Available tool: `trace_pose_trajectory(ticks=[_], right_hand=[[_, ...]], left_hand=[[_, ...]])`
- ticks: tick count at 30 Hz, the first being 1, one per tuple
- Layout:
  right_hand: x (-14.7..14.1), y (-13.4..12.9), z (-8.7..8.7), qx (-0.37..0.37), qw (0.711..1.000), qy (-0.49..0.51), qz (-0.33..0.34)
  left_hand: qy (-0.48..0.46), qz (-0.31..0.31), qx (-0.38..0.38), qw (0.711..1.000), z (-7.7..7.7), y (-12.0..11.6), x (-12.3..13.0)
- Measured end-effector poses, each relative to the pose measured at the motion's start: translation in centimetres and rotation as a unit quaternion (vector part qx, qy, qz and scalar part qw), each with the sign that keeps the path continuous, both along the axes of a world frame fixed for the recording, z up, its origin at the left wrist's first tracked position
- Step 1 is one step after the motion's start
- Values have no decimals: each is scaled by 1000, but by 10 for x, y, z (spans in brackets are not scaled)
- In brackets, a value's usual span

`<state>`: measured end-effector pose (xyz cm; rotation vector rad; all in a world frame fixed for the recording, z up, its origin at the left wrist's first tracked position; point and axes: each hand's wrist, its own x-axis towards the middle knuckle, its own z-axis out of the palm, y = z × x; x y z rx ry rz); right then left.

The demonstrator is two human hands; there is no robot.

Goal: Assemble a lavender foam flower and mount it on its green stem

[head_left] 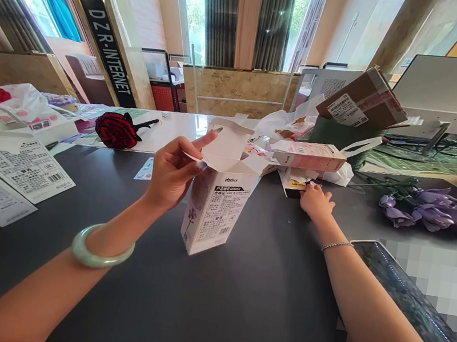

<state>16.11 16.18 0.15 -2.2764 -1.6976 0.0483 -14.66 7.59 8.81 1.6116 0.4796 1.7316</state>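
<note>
A tall white box (222, 207) with printed labels stands upright, its top flaps open. My left hand (174, 173) is at its upper left edge, thumb and fingers closed on a side flap. Over to the right, my right hand (317, 201) reaches a small black and yellow packet (295, 185), which lies under a pink and white box (309, 155). The fingers of that hand are partly bent, and its fingertips touch the packet's right end; whether they grip anything is hidden.
A red rose (117, 130) lies at the back left, above printed sheets (23, 166). Purple flowers (434, 212) and a dark tablet-like panel (404, 294) are at the right. Behind them are a bin (341, 140) with a cardboard box (363, 100) and a monitor (455, 94).
</note>
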Motion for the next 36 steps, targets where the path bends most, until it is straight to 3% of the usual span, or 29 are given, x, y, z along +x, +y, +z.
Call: trace_pose_trajectory(ticks=[3,7,10,13,17,19,20,22,24,26,33,36], right_hand=[[6,4,-4,-18,999,1,-27],[8,3,7,-30,999,9,-34],[2,-6,30,-22,999,5,-31],[-15,-26,72,5,1000,-2,2],[-50,-77,132,81,984,14,159],[-67,-104,148,230,916,43,325],[-75,-115,150,294,863,30,409],[-89,-129,148,337,779,-26,527],[-99,-131,139,336,746,-88,568],[-105,-125,130,339,747,-101,563],[-98,-101,123,449,748,36,487],[-96,-98,122,370,773,34,514]], left_hand=[[1,-5,3,1000,0,0,0],[7,5,11,1000,0,-1,1],[17,16,15,1000,0,-1,1],[19,13,15,1000,-1,0,0],[15,5,9,1000,-1,0,-1],[17,7,1,1000,-1,-1,-1],[18,10,-1,1000,-1,-1,0],[20,20,-2,1000,-1,-2,0],[23,27,-6,999,-2,-2,0],[31,33,-6,999,-2,-2,0],[34,49,-17,998,-3,2,-2],[40,50,-5,998,-3,2,-3]])
